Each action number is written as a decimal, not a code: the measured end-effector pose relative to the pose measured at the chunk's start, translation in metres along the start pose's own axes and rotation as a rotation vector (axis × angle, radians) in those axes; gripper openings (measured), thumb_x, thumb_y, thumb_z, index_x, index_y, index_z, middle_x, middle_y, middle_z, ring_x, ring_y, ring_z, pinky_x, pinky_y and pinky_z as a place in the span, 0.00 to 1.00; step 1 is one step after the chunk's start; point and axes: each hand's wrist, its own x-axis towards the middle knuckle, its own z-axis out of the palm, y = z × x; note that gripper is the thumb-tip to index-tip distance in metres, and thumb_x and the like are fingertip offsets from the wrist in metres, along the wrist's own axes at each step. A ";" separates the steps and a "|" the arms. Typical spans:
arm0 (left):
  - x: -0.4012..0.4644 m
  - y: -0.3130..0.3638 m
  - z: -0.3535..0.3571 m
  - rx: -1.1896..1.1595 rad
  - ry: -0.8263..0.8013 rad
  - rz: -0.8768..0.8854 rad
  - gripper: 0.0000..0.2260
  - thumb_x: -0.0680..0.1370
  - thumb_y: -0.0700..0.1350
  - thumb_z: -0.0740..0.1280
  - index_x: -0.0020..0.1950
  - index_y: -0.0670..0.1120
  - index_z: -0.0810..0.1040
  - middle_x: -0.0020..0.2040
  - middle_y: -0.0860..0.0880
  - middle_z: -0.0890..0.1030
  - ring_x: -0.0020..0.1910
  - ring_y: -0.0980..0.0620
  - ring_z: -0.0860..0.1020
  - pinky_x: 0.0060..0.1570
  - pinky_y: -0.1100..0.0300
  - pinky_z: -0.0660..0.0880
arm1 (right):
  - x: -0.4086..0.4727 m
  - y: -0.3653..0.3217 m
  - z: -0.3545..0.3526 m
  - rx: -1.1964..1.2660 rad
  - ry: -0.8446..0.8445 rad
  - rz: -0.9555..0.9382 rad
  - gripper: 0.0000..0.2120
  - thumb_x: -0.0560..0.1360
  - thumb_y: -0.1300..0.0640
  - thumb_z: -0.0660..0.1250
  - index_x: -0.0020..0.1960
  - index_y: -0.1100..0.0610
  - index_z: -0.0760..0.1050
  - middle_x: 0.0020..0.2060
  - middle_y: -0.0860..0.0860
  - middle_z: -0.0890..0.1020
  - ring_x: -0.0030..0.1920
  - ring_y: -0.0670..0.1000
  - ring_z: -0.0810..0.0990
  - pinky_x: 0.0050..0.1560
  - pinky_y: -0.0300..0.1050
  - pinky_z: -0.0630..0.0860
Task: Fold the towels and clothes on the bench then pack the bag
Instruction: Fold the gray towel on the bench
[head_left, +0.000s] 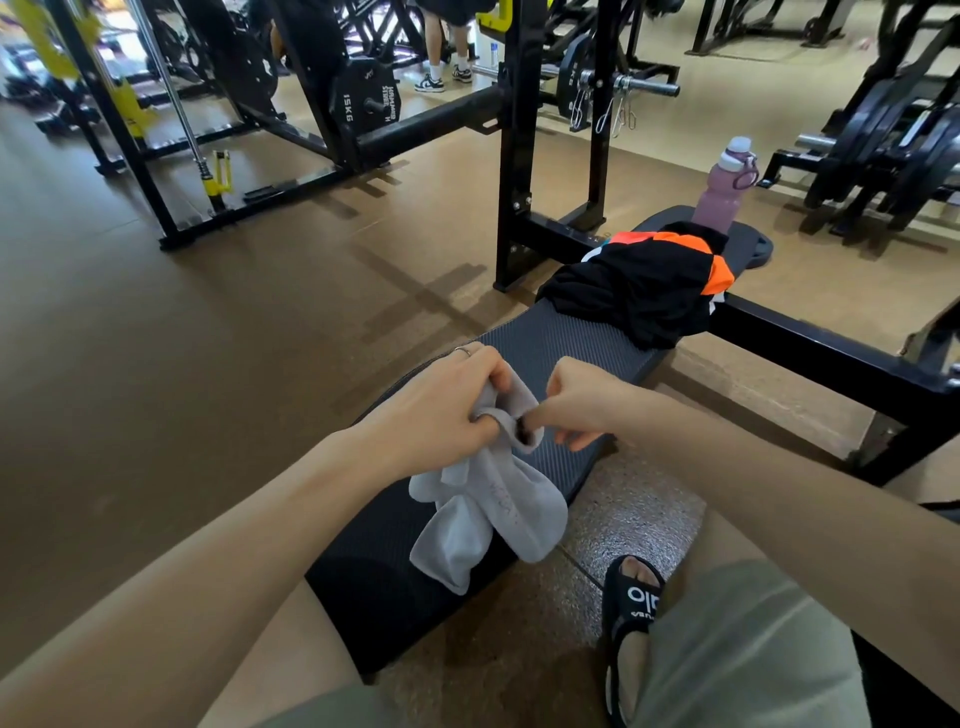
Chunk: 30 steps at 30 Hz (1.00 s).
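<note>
Over the near end of the black bench (561, 338), the left hand (441, 410) grips the top of a pair of grey socks (488, 514), its fingers (488, 371) curled round the cuff. The right hand (582, 400) pinches the same cuff from the other side, and the socks hang down onto the pad. Farther along the bench lies a crumpled black-and-orange garment (644, 283), with a pink water bottle (724, 187) standing just behind it.

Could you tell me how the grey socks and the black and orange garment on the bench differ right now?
The grey socks are pale and small; the black and orange garment is dark and larger. The socks are held by the left hand and right hand at the near end; the garment lies untouched in a crumpled heap further along. Both rest on the bench.
</note>
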 end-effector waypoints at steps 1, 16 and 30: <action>0.000 0.000 0.000 0.002 -0.020 0.014 0.10 0.74 0.39 0.66 0.53 0.49 0.71 0.53 0.54 0.75 0.53 0.56 0.72 0.53 0.59 0.70 | -0.001 -0.001 0.001 -0.001 0.023 -0.018 0.19 0.67 0.49 0.76 0.46 0.60 0.72 0.38 0.57 0.83 0.40 0.56 0.85 0.38 0.48 0.84; -0.003 -0.005 -0.006 0.023 0.000 -0.079 0.18 0.71 0.41 0.70 0.58 0.48 0.70 0.58 0.52 0.74 0.56 0.53 0.71 0.52 0.61 0.69 | 0.009 -0.014 0.032 0.062 0.518 -0.252 0.07 0.74 0.54 0.65 0.45 0.57 0.69 0.36 0.52 0.77 0.37 0.54 0.75 0.31 0.47 0.66; -0.005 -0.010 -0.007 -0.033 0.012 -0.135 0.16 0.70 0.39 0.70 0.54 0.49 0.69 0.53 0.53 0.76 0.54 0.56 0.72 0.45 0.68 0.68 | 0.000 0.000 0.058 -0.161 0.135 -0.706 0.05 0.79 0.58 0.61 0.47 0.52 0.75 0.40 0.49 0.80 0.36 0.52 0.77 0.36 0.48 0.71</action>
